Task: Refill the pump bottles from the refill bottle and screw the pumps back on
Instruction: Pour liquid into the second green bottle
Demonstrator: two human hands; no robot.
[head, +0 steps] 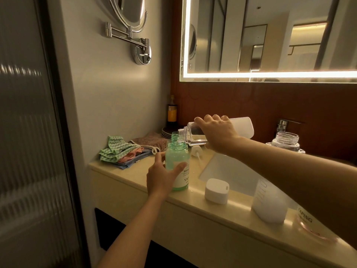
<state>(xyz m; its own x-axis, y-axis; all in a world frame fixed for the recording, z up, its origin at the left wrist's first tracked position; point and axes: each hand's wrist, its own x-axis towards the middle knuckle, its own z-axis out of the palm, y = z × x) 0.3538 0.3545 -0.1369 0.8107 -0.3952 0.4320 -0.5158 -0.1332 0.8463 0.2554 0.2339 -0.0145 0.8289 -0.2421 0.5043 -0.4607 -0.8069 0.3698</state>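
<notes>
Left hand (161,177): fingers wrapped round the green pump bottle (176,158), which stood open-necked near the counter (135,172) edge
Right hand (218,134): gripped the tipped refill bottle (242,126), mouth above that neck
Handling: light, slick plastic, likely; best held mid-body

a lit strip (270,75) is glowing around the edge of the wall mirror (270,35), which is hanging on a reddish-brown wall panel (251,101). a round chrome mirror (133,12) on a folding arm is sticking out from the pale side wall (108,84). a beige counter (193,198) is running beneath them with a white sink basin (228,171) sitting sunk in it. a ribbed glass door (29,132) is standing at the left.
</notes>
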